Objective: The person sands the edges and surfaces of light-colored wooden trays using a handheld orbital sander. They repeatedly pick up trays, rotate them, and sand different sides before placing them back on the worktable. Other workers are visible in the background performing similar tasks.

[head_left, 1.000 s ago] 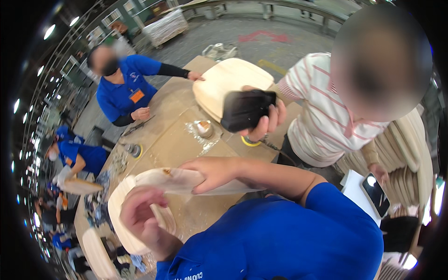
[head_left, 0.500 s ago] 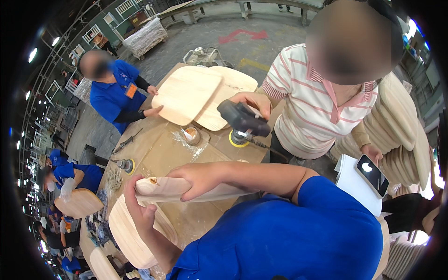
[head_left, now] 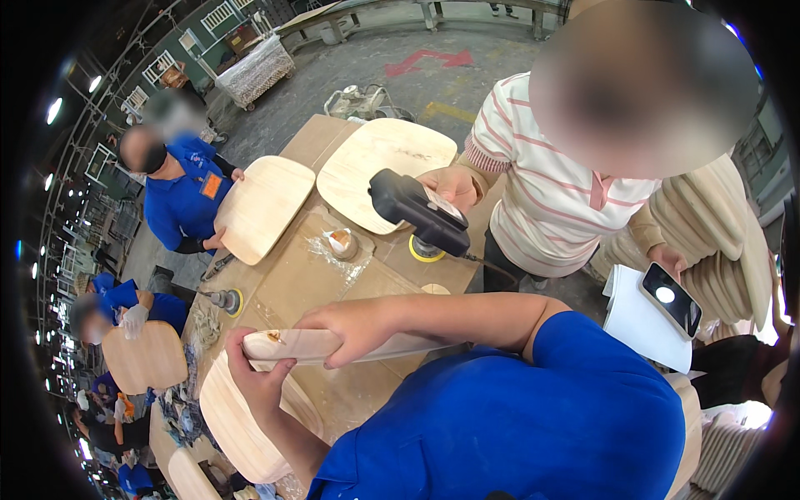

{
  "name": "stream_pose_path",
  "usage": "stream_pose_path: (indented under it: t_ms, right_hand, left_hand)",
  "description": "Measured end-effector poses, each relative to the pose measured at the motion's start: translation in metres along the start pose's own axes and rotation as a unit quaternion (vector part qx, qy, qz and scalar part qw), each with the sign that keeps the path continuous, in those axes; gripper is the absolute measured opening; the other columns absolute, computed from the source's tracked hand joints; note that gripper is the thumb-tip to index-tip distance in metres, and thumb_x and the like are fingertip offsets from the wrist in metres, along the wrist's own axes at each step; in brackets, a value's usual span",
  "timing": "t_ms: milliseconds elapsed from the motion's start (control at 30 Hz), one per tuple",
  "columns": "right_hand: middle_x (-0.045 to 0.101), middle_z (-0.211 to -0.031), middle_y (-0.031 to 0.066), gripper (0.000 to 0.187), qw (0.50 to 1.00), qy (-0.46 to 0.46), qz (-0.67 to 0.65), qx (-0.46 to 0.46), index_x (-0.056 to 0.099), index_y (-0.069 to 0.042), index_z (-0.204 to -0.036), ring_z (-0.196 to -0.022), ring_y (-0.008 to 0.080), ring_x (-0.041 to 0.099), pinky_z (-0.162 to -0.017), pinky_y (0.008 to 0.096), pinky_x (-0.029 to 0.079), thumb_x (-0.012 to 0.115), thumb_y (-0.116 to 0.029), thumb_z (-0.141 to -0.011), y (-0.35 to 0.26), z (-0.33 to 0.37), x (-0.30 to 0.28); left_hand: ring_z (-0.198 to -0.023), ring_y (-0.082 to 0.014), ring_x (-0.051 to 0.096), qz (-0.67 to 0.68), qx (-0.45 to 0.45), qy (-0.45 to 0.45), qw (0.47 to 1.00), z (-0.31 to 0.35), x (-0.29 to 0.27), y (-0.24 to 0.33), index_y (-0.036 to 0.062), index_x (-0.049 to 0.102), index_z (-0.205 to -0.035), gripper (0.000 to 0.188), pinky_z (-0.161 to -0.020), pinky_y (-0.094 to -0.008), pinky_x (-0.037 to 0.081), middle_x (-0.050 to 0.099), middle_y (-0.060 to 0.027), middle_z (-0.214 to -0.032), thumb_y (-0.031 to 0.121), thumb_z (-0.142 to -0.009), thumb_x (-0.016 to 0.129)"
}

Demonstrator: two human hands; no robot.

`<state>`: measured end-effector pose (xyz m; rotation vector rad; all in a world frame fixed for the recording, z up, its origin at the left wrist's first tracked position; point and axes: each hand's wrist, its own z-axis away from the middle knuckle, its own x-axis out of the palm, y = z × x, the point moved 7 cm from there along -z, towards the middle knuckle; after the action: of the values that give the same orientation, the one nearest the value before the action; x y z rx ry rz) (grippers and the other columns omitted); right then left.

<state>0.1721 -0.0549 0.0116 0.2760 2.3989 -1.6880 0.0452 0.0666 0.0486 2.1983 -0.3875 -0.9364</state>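
Head view: a grey floor (head_left: 350, 79) with a red arrow (head_left: 429, 62) stretches beyond a worktop (head_left: 279, 283) covered in brown sheeting. One pale panel (head_left: 383, 167) lies at its far end, another (head_left: 246, 425) near-left. Over it, a wooden board (head_left: 292, 345) is held edge-on: left hand (head_left: 260, 379) curled round its end, right hand (head_left: 354, 329) clasping its upper edge. Smaller: a sander (head_left: 223, 301), then a stained pot (head_left: 342, 245).
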Motion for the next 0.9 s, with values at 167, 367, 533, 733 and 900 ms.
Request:
stream_pose_path:
  t_ms: [167, 367, 533, 733, 900]
  right_hand:
    - [0.061, -0.109, 0.0208, 0.057, 1.000, 0.000, -0.006, -0.008, 0.055, 0.003, -0.117, -0.101, 0.0309, 0.060, -0.088, 0.0373, 0.047, 0.070, -0.021, -0.068, -0.004, 0.002, 0.004]
    - [0.058, -0.115, 0.0217, 0.060, 1.000, -0.004, -0.003, -0.003, 0.054, 0.004, -0.120, -0.107, 0.0324, 0.058, -0.092, 0.0378, 0.046, 0.070, -0.021, -0.068, -0.006, 0.004, 0.009]
    - [0.058, -0.116, 0.0214, 0.060, 1.000, -0.005, -0.002, -0.006, 0.054, 0.004, -0.120, -0.107, 0.0326, 0.057, -0.092, 0.0381, 0.045, 0.070, -0.021, -0.068, -0.010, 0.004, 0.011]
    - [0.058, -0.115, 0.0206, 0.058, 1.000, -0.005, -0.009, 0.002, 0.054, 0.003, -0.120, -0.107, 0.0334, 0.057, -0.092, 0.0387, 0.045, 0.069, -0.020, -0.069, -0.013, -0.001, 0.013]
    - [0.058, -0.113, 0.0202, 0.056, 1.000, 0.015, -0.005, -0.005, 0.054, 0.002, -0.121, -0.107, 0.0339, 0.056, -0.092, 0.0394, 0.045, 0.068, -0.017, -0.069, -0.017, -0.004, 0.014]
  left_hand:
    - [-0.090, -0.0200, 0.047, 0.001, 0.006, 0.006, 1.000, 0.006, -0.003, -0.002, 0.0037, 0.050, -0.105, 0.076, -0.083, -0.0320, 0.039, 0.047, -0.0046, -0.095, 0.038, -0.050, 0.090]
    - [-0.090, -0.0189, 0.047, 0.017, 0.002, 0.009, 1.000, 0.011, -0.005, -0.001, 0.0035, 0.050, -0.106, 0.078, -0.082, -0.0312, 0.039, 0.047, -0.0043, -0.096, 0.040, -0.049, 0.091]
    - [-0.090, -0.0187, 0.047, 0.021, 0.001, 0.012, 1.000, 0.013, -0.006, 0.001, 0.0038, 0.050, -0.105, 0.078, -0.082, -0.0315, 0.039, 0.047, -0.0044, -0.096, 0.039, -0.049, 0.091]
    - [-0.089, -0.0188, 0.048, 0.037, -0.003, 0.010, 0.999, 0.008, -0.010, -0.002, 0.0042, 0.051, -0.104, 0.076, -0.082, -0.0314, 0.039, 0.048, -0.0043, -0.096, 0.037, -0.049, 0.091]
    - [-0.088, -0.0176, 0.047, 0.041, 0.011, 0.003, 0.999, 0.003, -0.013, -0.001, 0.0050, 0.051, -0.101, 0.073, -0.080, -0.0303, 0.039, 0.047, -0.0035, -0.093, 0.037, -0.049, 0.092]
